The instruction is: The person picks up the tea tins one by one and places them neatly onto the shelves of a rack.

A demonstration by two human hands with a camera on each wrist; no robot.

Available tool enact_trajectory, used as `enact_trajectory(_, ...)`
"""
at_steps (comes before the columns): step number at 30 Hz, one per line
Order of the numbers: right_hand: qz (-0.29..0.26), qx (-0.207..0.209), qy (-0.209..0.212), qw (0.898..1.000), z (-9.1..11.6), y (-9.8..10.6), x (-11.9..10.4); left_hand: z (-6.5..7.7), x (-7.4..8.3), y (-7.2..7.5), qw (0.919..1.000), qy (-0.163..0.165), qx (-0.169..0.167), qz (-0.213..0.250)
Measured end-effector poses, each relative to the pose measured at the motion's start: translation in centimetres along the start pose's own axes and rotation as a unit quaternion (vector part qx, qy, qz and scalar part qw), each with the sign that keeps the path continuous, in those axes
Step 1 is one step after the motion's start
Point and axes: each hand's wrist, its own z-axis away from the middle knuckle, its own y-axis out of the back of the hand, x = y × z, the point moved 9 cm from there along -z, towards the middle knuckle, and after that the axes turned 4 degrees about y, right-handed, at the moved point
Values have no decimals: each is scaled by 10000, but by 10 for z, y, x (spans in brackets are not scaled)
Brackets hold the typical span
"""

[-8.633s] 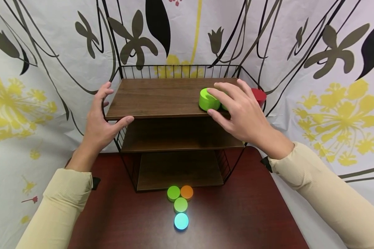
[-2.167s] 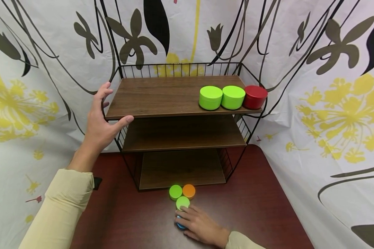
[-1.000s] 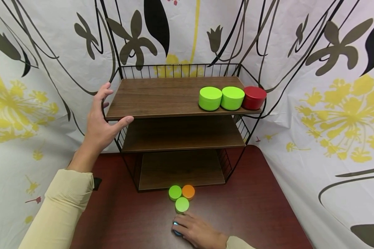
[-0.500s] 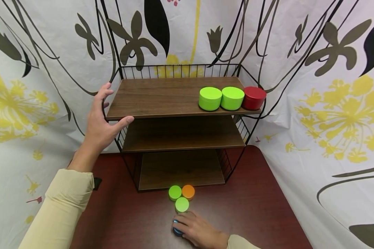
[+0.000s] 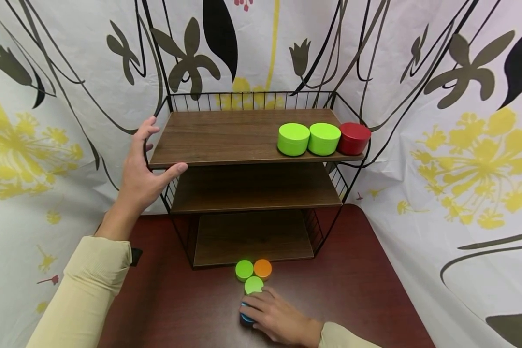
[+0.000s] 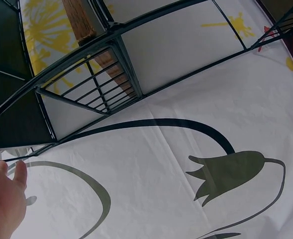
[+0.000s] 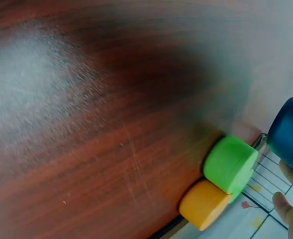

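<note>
My right hand [image 5: 276,316] grips a small blue round tin [image 5: 246,317] by its sides near the front of the table; fingers cover most of its lid. In the right wrist view the blue tin [image 7: 287,133] is at the right edge with fingertips against it. Just beyond, and partly overlapped by my fingers, is a light green tin [image 5: 253,284]. Behind that a green tin [image 5: 244,270] and an orange tin [image 5: 263,269] sit side by side. My left hand [image 5: 141,171] holds the left front corner of the shelf rack [image 5: 217,137], thumb at the front edge, fingers around the wire side.
The three-tier rack has a middle shelf [image 5: 256,188] and a bottom shelf [image 5: 252,237]. Two bright green tins [image 5: 293,140] and a red tin [image 5: 354,138] stand in a row at the top shelf's right. A patterned cloth [image 5: 417,145] surrounds the dark red table [image 5: 352,290].
My right hand came down from the bright green tins on the top shelf to the blue tin. It drew that tin slightly nearer, then shifted slightly back toward the light green one. My left hand stayed put.
</note>
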Motion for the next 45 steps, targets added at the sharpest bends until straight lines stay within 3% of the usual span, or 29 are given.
enact_trajectory(13,64,-89,62,9999,-8,23,4,1,2,-1,10000,-89,-8,44)
enact_trajectory(22,177,242,269,9992,-16,51,9,0,1,-1,10000,-60,-9,20)
enact_trajectory(45,628,163,448,9969,-35,107,32,0,-1,0,10000,-11,10,-36)
